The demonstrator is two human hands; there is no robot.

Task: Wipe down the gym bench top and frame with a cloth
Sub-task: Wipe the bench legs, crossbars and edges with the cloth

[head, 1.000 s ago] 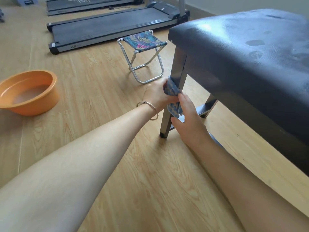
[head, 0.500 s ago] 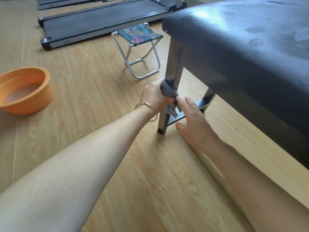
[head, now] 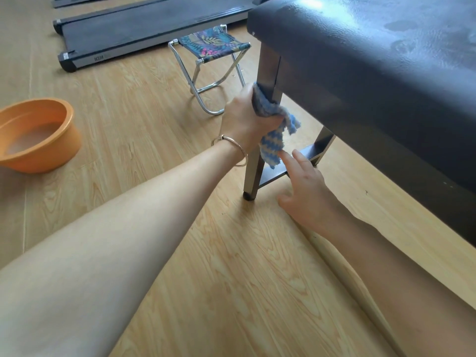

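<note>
A gym bench with a dark padded top (head: 373,63) fills the right side; its top shows damp patches. Its grey metal front leg (head: 268,70) runs down to the wooden floor. My left hand (head: 244,117), with a bangle on the wrist, grips a blue and white cloth (head: 273,140) wrapped around the upper part of that leg. The loose end of the cloth hangs below the hand. My right hand (head: 306,186) is lower, fingers straight, fingertips touching the hanging cloth end near the leg's crossbar (head: 306,155).
An orange basin (head: 38,135) holding water sits on the floor at the left. A small folding stool (head: 211,63) with a patterned seat stands behind the bench leg. A treadmill deck (head: 144,32) lies along the back.
My left hand has slid the cloth up the leg from near mid-height to just under the padded top. My right hand has let go of the cloth and dropped away, fingers straightening.
</note>
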